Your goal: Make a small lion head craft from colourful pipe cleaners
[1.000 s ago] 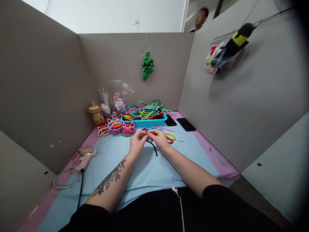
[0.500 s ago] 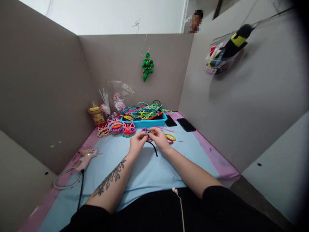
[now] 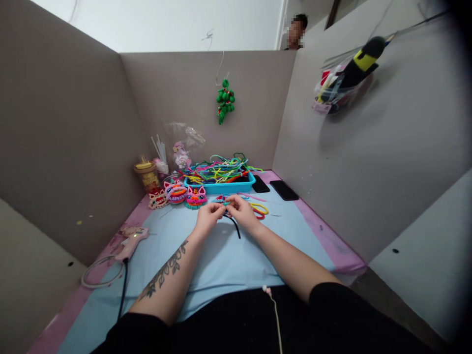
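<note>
Over the middle of the blue cloth [image 3: 258, 260], my left hand [image 3: 209, 218] and my right hand [image 3: 241, 212] meet with their fingers pinched. Between the fingertips shows a small bit of blue pipe cleaner [image 3: 225, 203], mostly covered by the fingers. A black pipe cleaner [image 3: 235, 226] curves out below the hands; whether it is held or lies on the cloth I cannot tell. Just behind the fingers is a small red and blue fuzzy piece [image 3: 220, 198], partly hidden. Yellow and red pipe cleaner loops [image 3: 262, 211] lie beside my right hand.
Behind the hands stands a blue tray [image 3: 221, 189] heaped with pipe cleaners. Fuzzy animal heads [image 3: 195, 197] sit at its left. Two phones [image 3: 283, 191] lie right. A pink glue gun [image 3: 132, 243] with its cord rests left. Grey partitions [image 3: 206, 137] enclose the table.
My left hand and forearm have shifted slightly left, and a little more of the blue pipe cleaner shows between the fingertips. The black pipe cleaner has stayed in place.
</note>
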### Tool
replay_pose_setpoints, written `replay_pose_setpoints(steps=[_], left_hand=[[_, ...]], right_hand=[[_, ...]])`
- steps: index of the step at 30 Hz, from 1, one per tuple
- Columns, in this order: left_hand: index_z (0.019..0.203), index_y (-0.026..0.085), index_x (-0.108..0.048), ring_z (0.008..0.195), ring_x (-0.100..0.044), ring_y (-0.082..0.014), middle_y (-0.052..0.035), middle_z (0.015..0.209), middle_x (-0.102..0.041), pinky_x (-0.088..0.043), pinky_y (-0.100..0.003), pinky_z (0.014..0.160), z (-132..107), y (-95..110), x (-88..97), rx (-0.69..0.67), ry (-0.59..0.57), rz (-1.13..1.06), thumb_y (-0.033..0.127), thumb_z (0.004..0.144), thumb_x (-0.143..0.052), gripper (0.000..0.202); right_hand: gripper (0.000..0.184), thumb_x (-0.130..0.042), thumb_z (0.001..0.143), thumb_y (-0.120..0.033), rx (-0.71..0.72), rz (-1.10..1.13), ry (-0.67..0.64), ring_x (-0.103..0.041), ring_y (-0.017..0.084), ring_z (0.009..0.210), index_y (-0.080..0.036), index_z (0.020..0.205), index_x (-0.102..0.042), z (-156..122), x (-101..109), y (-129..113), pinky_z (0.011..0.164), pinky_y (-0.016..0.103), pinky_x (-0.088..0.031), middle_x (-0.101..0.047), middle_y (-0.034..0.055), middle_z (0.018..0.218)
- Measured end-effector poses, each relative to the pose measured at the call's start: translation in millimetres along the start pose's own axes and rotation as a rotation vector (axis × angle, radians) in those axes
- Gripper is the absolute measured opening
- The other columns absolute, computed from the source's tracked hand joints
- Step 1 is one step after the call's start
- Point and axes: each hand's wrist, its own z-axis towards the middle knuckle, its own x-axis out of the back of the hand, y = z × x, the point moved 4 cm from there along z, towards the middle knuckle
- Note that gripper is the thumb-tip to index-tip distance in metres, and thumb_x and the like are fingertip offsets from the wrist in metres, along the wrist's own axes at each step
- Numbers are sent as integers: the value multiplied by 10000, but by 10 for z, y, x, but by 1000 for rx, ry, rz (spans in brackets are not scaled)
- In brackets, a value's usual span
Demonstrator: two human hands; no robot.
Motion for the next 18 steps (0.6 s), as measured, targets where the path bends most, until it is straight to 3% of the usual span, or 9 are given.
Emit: replay_pose_setpoints(steps=[8,13,15,18], left_hand=[[658,140,-582,556,-521,-102,18,601,-563,-467,-235,581,-24,56,-54,17,-20,-6,386,661,-639,252],[699,139,-583,549,-511,-100,22,587,-543,-459,-229,567,18,32,16,-15,87,-32,420,672,-634,286],[699,140,-575,542,-498,-95,28,577,-525,-457,-224,560,24,37,46,-27,127,-55,433,676,-635,300],[720,139,-579,551,-494,-93,26,596,-529,-453,-218,557,12,59,48,-47,147,-67,438,680,-638,307]], right_hand=[[207,-500,775,-276,-103,13,-32,-601,119,540,-197,961,-543,-3,-5,14,512,250,-507,-605,-2,735],[327,-541,744,-320,-87,46,4,-586,105,621,-218,1052,-500,38,45,38,450,222,-483,-573,59,1098],[322,-574,719,-332,-94,-8,-5,-570,107,620,-206,1011,-528,46,51,53,420,205,-453,-588,55,1042],[256,-598,701,-352,-118,-31,-24,-519,100,543,-181,888,-561,47,38,63,389,193,-404,-605,18,785]])
